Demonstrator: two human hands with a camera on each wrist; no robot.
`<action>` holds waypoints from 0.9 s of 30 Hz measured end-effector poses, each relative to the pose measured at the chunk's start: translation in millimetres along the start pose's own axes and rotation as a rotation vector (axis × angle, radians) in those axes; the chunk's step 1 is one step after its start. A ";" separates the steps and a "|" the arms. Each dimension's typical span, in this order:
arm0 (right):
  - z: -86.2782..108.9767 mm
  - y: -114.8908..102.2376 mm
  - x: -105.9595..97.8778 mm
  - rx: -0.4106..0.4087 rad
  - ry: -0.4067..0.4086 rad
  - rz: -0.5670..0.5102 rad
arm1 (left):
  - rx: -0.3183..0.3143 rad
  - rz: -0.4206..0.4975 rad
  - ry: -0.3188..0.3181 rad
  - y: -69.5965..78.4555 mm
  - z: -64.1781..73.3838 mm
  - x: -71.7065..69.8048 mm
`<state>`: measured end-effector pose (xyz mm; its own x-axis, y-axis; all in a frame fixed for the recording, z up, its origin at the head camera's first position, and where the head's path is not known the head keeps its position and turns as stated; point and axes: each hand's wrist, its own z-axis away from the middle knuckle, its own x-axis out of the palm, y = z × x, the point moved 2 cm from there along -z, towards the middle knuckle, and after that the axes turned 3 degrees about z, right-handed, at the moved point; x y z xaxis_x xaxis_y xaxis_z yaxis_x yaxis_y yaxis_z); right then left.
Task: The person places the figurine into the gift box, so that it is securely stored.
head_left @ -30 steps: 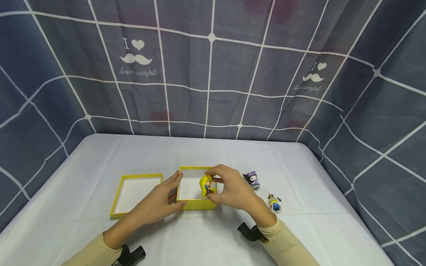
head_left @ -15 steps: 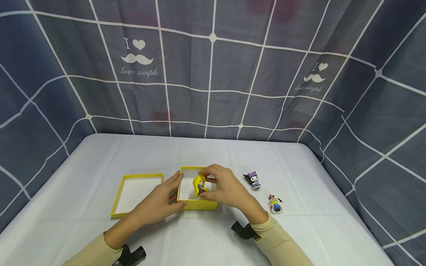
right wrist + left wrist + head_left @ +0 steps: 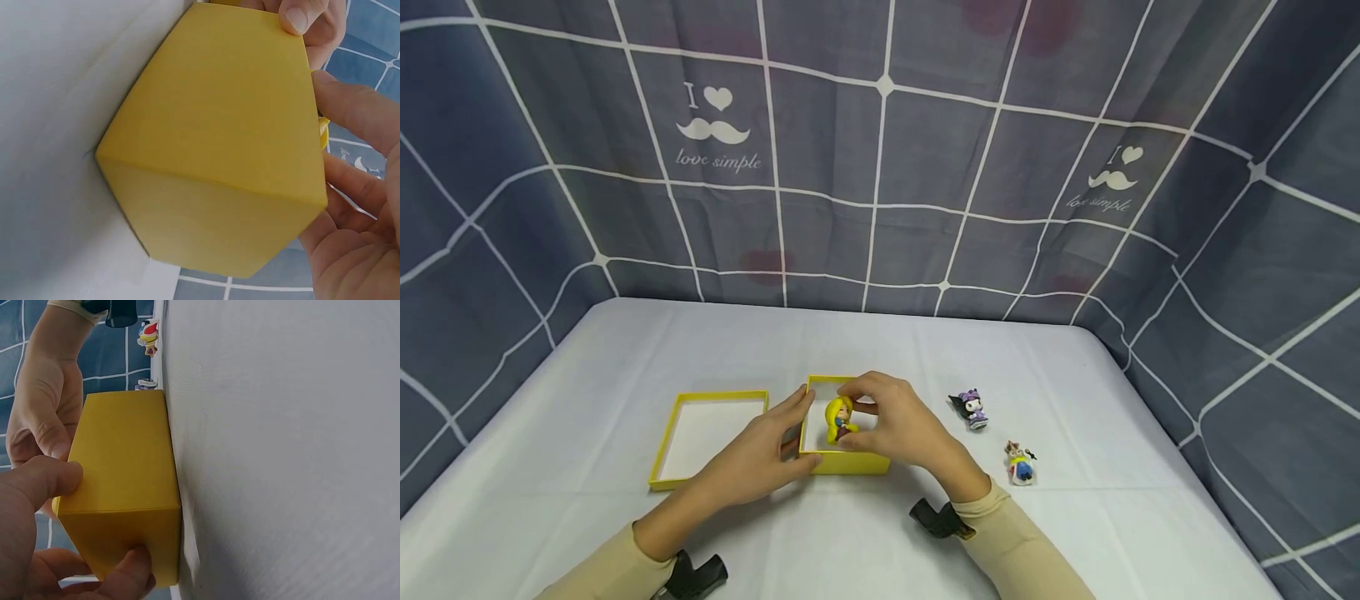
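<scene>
A yellow open-topped box [image 3: 850, 463] with a white inside stands mid-table. My left hand [image 3: 762, 457] grips its left end, thumb on the front wall and fingers against the side wall, as the left wrist view shows of the box [image 3: 122, 456]. Over the opening, my right hand [image 3: 897, 419] pinches a small doll figurine [image 3: 841, 419] with long yellow hair, held upright between thumb and fingers. Only a sliver of the figurine [image 3: 324, 132] shows above the rim in the right wrist view. Part of the box's right side is hidden behind the right hand.
A shallow yellow lid [image 3: 718, 429], white inside, lies left of the box. To the right are a black-and-purple figurine [image 3: 974, 408] and a smaller figurine in yellow and blue [image 3: 1021, 465]. A grey checked curtain [image 3: 820, 150] hangs behind the white table [image 3: 820, 542].
My right hand has moved left with the doll figurine, from the box's right side toward its middle. The left hand keeps its place on the box.
</scene>
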<state>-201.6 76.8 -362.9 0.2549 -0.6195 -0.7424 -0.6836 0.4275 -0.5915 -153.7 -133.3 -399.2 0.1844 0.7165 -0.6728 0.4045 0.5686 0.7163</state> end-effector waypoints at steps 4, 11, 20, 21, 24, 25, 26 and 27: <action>-5.6 -1.0 3.5 0.003 -0.025 0.005 | -0.004 0.024 -0.006 0.6 0.8 -0.6; -14.2 -1.9 9.6 0.002 -0.075 0.040 | 0.002 0.061 -0.011 0.7 1.5 -0.2; -23.5 -3.9 14.5 0.025 -0.134 0.068 | 0.015 0.040 0.007 1.4 1.1 0.6; -24.7 -3.9 15.3 0.026 -0.140 0.069 | 0.013 0.038 0.007 1.4 1.2 0.7; -28.0 -3.1 17.3 0.030 -0.150 0.095 | 0.005 0.036 0.007 1.2 1.4 1.0; -29.1 -2.6 17.9 0.032 -0.153 0.107 | 0.003 0.034 0.007 1.1 1.5 1.2; -30.1 -1.8 18.7 0.037 -0.158 0.115 | 0.001 0.031 0.007 0.9 1.6 1.2; -30.8 -0.9 19.5 0.042 -0.163 0.130 | 0.000 0.031 0.006 0.8 1.6 1.3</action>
<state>-217.1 44.0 -367.2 0.2758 -0.4445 -0.8522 -0.6897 0.5260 -0.4976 -151.7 -132.6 -399.8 0.1912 0.7361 -0.6493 0.3984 0.5463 0.7367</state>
